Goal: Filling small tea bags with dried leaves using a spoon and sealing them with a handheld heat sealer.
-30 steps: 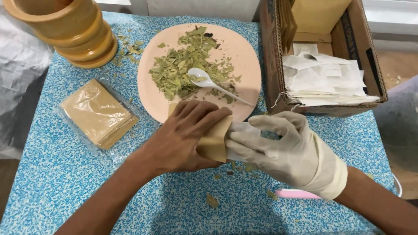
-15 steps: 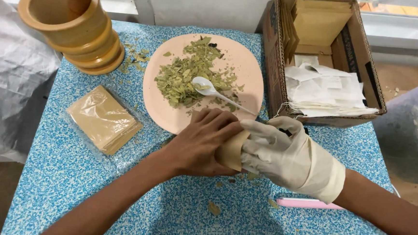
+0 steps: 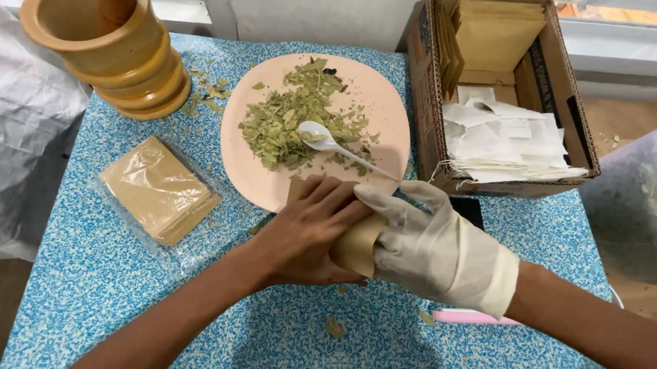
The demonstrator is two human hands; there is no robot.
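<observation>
My bare left hand (image 3: pixel 306 232) lies flat on a small brown paper pouch (image 3: pixel 357 243) on the blue speckled table (image 3: pixel 109 285), pressing it down. My right hand (image 3: pixel 431 244), in a pale glove, grips the same pouch from the right, fingers curled over its edge. Both hands meet just below the rim of a pink plate (image 3: pixel 386 104). The plate holds a heap of dried green leaves (image 3: pixel 287 121) and a white plastic spoon (image 3: pixel 331 145). Most of the pouch is hidden under my hands.
A wooden mortar with its pestle (image 3: pixel 106 38) stands at the back left. A clear-wrapped stack of brown pouches (image 3: pixel 157 189) lies at left. A cardboard box (image 3: pixel 425 99) at back right holds brown envelopes and white paper sachets. A pink object (image 3: pixel 472 317) lies under my right wrist.
Both hands stay on the pouch, working it in place. The camera has tilted slightly, so the table sits a little lower in view.
</observation>
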